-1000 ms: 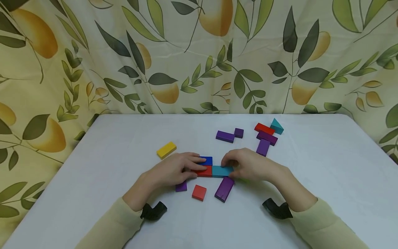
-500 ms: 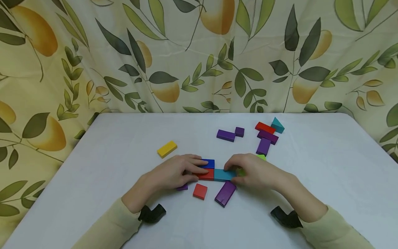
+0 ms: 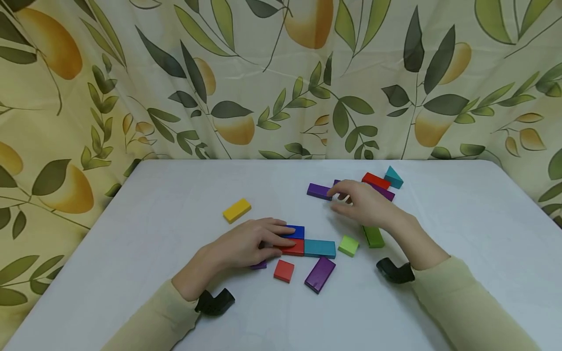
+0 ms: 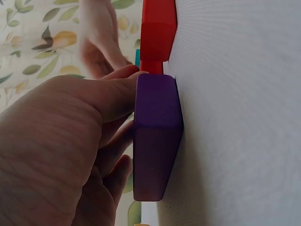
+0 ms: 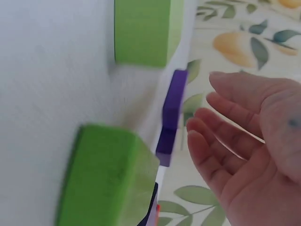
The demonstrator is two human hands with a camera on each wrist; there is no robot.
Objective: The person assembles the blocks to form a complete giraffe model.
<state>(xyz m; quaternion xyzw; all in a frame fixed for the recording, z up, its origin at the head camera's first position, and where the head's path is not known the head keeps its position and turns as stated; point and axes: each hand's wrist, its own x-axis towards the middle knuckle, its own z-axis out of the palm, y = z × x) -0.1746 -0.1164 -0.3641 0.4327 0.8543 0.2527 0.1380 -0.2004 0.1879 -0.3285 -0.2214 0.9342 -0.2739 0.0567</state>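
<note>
My left hand (image 3: 248, 243) rests with fingertips on a blue block (image 3: 299, 231) and a red block (image 3: 296, 247); a teal block (image 3: 319, 248) touches the red one's right end. In the left wrist view, a purple block (image 4: 157, 136) lies beside the thumb of my left hand (image 4: 61, 136). My right hand (image 3: 366, 202) is raised over the table, fingers loosely bent and holding nothing, close to a long purple block (image 3: 319, 191). The right wrist view has the empty right hand (image 5: 263, 136) with two green blocks (image 5: 141, 33) nearby.
Nearer me lie a red square block (image 3: 284, 271) and a purple block (image 3: 320, 275). Right of the teal block are a small green block (image 3: 349, 245) and a longer green one (image 3: 373, 237). Back right: a red block (image 3: 376, 181), a teal triangle (image 3: 393, 177). Yellow block (image 3: 237, 210) at left.
My right hand has let go of the teal block and moved up and away toward the purple blocks at the back, uncovering the green blocks. The left hand has barely moved.
</note>
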